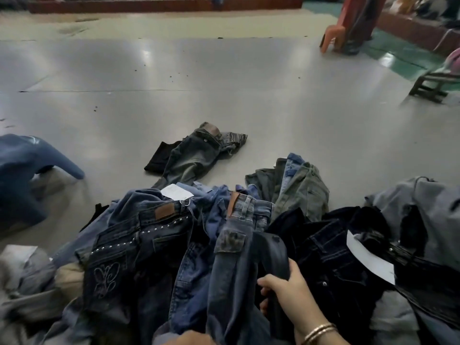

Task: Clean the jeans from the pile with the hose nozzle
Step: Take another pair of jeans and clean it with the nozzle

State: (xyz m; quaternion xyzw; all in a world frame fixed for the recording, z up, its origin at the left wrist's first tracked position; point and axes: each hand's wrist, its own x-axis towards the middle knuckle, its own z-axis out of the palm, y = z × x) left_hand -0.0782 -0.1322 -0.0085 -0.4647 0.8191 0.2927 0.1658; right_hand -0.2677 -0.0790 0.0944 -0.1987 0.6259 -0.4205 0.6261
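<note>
A big pile of jeans point(154, 245) in blue, grey and black fills the foreground. My right hand point(286, 290), with bangles on its wrist, grips a black curved hose nozzle point(270, 252) that stands over the middle of the pile, next to a faded blue pair point(231, 257). A small patch of my left hand point(193, 339) shows at the bottom edge, low against the pile; its fingers are hidden. One grey-blue pair of jeans point(196, 153) lies apart on the floor beyond the pile.
A grey glossy floor point(224, 83) stretches ahead. A blue plastic stool point(25, 168) stands at the left, an orange chair point(334, 33) at the far right, and a low wooden stool point(433, 84) at the right edge. White paper tags point(368, 260) lie among the jeans.
</note>
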